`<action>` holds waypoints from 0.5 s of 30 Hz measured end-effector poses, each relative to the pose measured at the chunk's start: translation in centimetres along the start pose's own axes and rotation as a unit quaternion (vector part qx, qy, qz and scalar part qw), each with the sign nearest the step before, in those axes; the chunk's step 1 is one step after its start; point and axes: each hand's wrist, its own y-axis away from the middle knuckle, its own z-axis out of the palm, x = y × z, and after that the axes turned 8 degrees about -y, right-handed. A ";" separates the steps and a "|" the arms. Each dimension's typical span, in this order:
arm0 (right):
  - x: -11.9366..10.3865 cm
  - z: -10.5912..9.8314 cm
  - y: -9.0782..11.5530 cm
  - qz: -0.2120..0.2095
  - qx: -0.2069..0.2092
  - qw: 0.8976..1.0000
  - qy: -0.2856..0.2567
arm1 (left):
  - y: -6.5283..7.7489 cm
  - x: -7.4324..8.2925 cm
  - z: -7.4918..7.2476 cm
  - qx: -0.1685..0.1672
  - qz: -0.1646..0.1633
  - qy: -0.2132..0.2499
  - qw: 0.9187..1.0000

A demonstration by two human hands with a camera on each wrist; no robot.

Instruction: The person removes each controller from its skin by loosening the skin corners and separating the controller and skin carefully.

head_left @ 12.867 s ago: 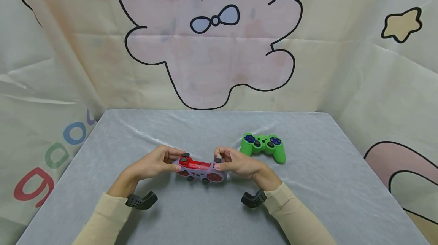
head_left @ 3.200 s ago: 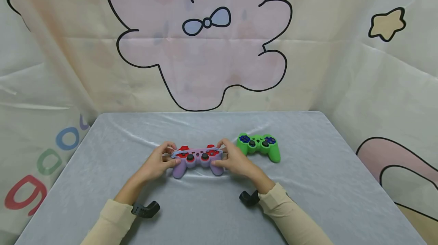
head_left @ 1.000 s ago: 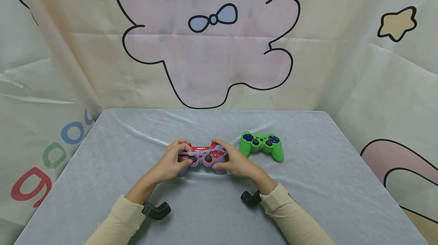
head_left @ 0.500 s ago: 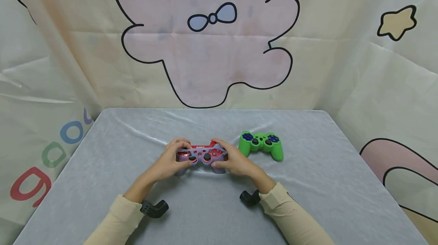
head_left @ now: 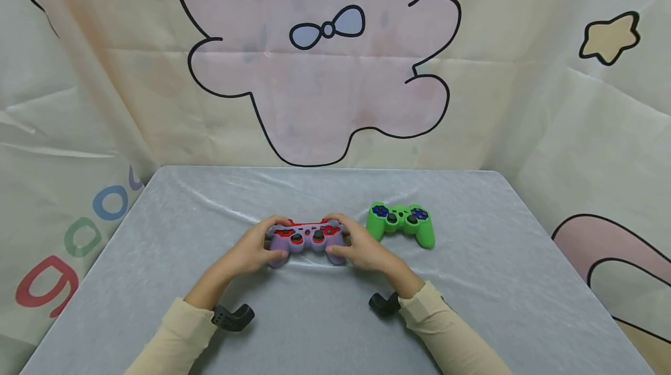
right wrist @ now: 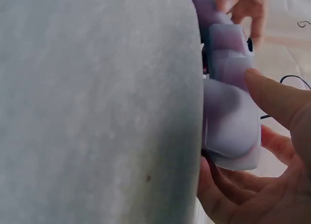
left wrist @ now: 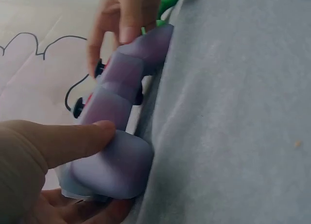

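Note:
A red game controller sits inside a translucent purple silicone cover in the middle of the head view, its thumbsticks poking through. My left hand grips the left end, thumb on the left handle and fingers curled round the back. At the right end my right hand does the same, its thumb on the right handle. The left wrist view shows the purple cover wrapping the handle under my thumb. In the right wrist view the cover lies between thumb and fingers. A red strip shows along the controller's top edge.
A green game controller with dark blue button patches lies just right of and behind my right hand. A grey cloth covers the table. A printed fabric backdrop rises behind the table's far edge.
The cover's upper band, which crossed the controller's face a second ago, now lies up at the top edge, and the red button areas show through. My left fingers have moved off the face toward the back.

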 end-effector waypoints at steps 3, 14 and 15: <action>-0.2 0.0 0.1 -0.015 0.004 1.000 0.006 | 0.0 0.0 0.2 0.013 0.010 -0.020 1.000; -1.1 0.3 0.3 -0.078 0.011 0.996 0.029 | 0.2 0.6 0.7 0.036 0.058 -0.031 0.997; -1.2 0.3 0.3 -0.082 0.013 0.996 0.026 | 0.2 0.6 0.8 0.035 0.060 -0.032 0.997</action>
